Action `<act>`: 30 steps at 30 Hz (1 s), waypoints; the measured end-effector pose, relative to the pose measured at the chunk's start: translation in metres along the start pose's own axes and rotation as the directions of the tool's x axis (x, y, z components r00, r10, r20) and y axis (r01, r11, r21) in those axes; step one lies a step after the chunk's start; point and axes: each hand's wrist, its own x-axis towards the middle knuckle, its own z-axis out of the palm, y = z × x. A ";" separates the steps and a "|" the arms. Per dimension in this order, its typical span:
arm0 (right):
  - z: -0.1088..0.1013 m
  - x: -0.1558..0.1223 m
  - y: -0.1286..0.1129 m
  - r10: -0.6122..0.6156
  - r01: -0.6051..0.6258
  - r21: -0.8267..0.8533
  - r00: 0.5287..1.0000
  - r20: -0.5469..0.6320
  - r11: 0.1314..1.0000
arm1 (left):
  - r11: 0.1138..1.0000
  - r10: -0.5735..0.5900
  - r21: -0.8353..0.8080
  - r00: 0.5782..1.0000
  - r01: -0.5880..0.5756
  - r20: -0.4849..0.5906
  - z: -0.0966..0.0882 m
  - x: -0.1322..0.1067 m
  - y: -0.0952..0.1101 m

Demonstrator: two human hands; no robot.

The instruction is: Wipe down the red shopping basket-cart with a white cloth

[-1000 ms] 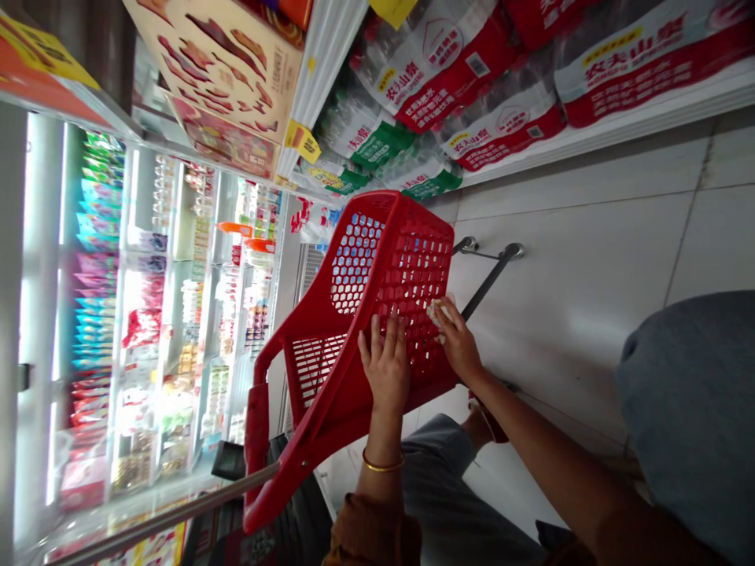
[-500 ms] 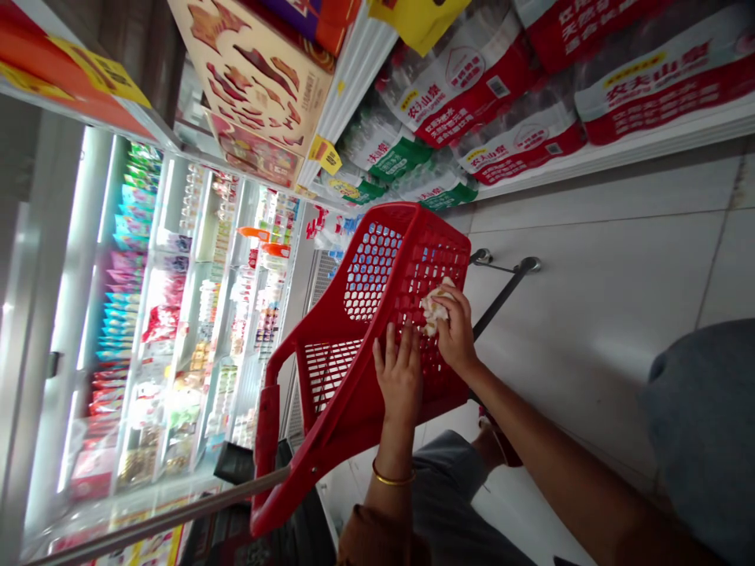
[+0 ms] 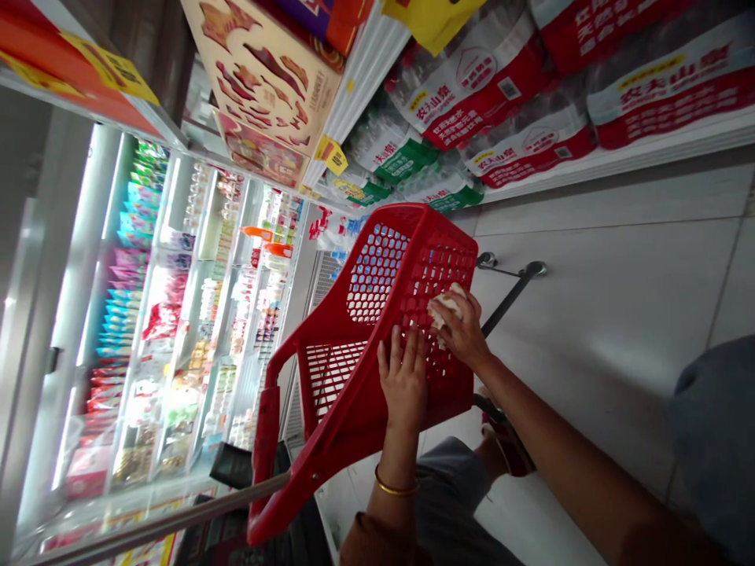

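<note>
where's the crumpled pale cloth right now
In the head view, just right of centre: the crumpled pale cloth is in the right hand, at the red shopping cart's holed side, up and right of the left hand.

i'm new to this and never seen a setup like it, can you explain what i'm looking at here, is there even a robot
There is no robot: these are a person's two bare hands. The view comes from one camera worn on the person's head, looking forward and down, and the scene appears tilted.

In the middle is a red shopping cart on a tiled floor. The right hand holds a crumpled, pale cloth or tissue against the cart's perforated side. The left hand, with a bangle at its wrist, has its fingers extended and appears to rest on that same side.

Around them are bottle packs at the top and brightly lit packaged goods at the left.
</note>
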 end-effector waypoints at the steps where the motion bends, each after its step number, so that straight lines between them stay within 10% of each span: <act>1: -0.001 0.006 0.000 0.013 -0.013 0.000 1.000 -0.014 1.000 | 1.000 -0.001 0.002 1.000 0.001 -0.002 0.000 0.000 0.000; 12: 0.001 0.063 -0.023 0.169 -0.161 0.056 0.964 -0.205 0.985 | 1.000 -0.012 0.008 1.000 0.012 0.001 -0.001 0.000 0.001; 23: -0.004 0.025 -0.020 -0.054 0.052 0.081 0.998 0.027 0.995 | 1.000 -0.023 -0.001 1.000 0.023 0.001 0.000 0.000 0.002; 30: 0.000 0.013 -0.001 -0.101 0.102 0.063 0.995 -0.023 0.993 | 1.000 -0.009 -0.002 1.000 0.009 0.001 -0.002 0.000 0.000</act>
